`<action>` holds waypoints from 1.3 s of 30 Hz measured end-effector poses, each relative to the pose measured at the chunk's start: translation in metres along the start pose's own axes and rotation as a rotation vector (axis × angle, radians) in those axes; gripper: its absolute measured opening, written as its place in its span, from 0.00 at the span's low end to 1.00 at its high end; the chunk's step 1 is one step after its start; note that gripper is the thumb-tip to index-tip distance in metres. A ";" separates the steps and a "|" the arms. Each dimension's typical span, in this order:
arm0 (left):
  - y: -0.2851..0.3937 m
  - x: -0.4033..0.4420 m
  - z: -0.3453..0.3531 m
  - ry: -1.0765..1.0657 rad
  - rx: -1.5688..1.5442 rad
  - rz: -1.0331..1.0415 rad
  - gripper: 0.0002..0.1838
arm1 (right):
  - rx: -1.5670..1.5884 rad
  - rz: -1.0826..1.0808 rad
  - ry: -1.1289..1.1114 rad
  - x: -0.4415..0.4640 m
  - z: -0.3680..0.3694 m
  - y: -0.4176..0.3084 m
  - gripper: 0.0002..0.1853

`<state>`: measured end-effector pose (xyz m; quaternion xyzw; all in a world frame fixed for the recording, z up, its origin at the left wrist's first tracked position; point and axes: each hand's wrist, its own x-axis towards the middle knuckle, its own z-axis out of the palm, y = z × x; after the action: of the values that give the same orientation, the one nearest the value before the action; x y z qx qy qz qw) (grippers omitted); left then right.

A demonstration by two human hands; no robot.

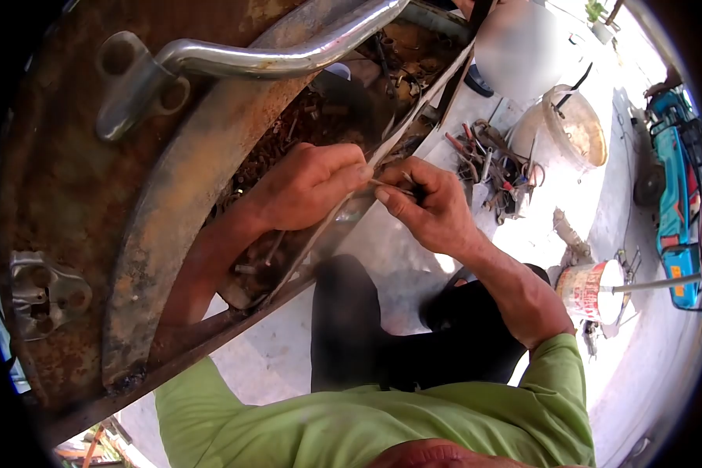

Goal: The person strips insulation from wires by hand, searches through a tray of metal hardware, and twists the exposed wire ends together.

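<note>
My left hand [316,186] is closed above a rusty tray of metal scraps [277,253], its fingertips pinched at one end of a thin brownish strip [390,187]. My right hand [425,199] meets it from the right, with thumb and fingers closed round the strip's other end. Both hands are close together over the tray's thin raised edge [335,210]. What the strip is made of cannot be made out.
A chrome bar handle [265,61] lies on the rusty metal surface at upper left. Pliers and other tools [491,164] are on the floor, beside a translucent bucket [561,129]. A paint tin [593,291] and a teal machine [672,195] stand at right.
</note>
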<state>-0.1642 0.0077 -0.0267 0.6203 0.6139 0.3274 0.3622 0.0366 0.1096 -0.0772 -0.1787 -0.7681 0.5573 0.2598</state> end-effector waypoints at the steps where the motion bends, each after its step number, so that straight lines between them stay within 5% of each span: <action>1: 0.000 0.001 -0.001 0.005 -0.008 -0.003 0.15 | -0.007 0.000 0.001 0.001 -0.001 0.000 0.10; 16: 0.003 0.001 -0.003 -0.117 -0.201 -0.170 0.18 | 0.044 0.042 -0.022 0.000 -0.003 -0.004 0.10; 25: -0.003 0.003 -0.001 -0.144 -0.235 -0.164 0.17 | -0.056 -0.041 0.039 -0.002 0.001 -0.003 0.08; 28: -0.009 0.003 0.001 -0.073 -0.037 -0.035 0.16 | -0.164 -0.235 0.100 0.000 0.003 0.006 0.07; 39: 0.002 -0.002 0.002 0.023 0.145 0.073 0.07 | 0.041 0.029 -0.002 -0.002 0.003 0.000 0.12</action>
<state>-0.1613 0.0059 -0.0257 0.6630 0.6170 0.3023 0.2972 0.0360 0.1060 -0.0784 -0.1840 -0.7542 0.5767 0.2544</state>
